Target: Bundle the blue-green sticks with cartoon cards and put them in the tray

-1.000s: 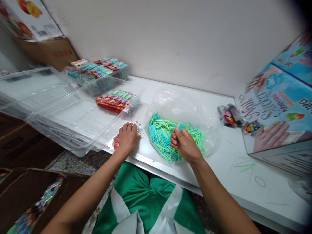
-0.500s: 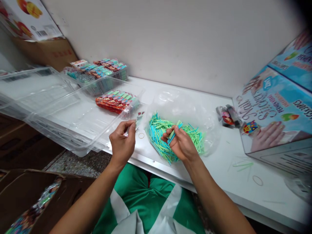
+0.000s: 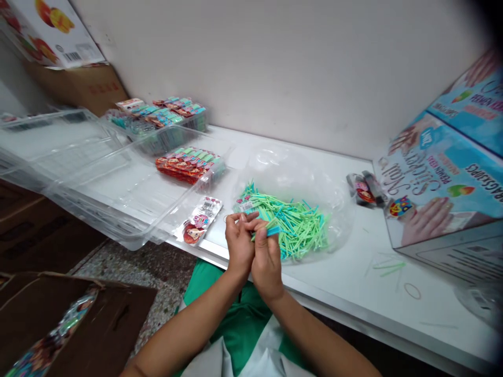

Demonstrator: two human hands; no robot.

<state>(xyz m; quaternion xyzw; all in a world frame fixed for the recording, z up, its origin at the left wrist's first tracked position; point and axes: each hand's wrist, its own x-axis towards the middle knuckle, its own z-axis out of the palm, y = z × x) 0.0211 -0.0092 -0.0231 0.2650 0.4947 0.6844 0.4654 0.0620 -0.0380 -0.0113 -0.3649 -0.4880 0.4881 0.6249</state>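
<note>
My left hand [image 3: 239, 243] is closed, fingertips together, on a small silver printed packet [image 3: 244, 204]; only its upper end shows beyond the fingers. Pressed beside it, my right hand [image 3: 268, 262] pinches a small bundle of short green and blue plastic sticks [image 3: 272, 230] between thumb and fingers. The two hands touch at the table's front edge. Just behind them a clear plastic bag [image 3: 338, 209] lies open, with a heap of loose green and blue sticks [image 3: 302, 225] inside. Left of my hands, another silver packet [image 3: 202, 220] with a red-haired cartoon figure lies flat.
Clear plastic trays [image 3: 133, 238] stand at the left, some holding rows of filled red packets [image 3: 190, 165]. Blue nail sticker boxes [image 3: 444, 178] stand at the right, near a rubber band [image 3: 412, 291]. An open brown carton [image 3: 129, 314] sits below, at lower left.
Both hands have come together at the table's front edge, the left moving right and the right moving left with its sticks. The flat silver packet left of them is now uncovered.
</note>
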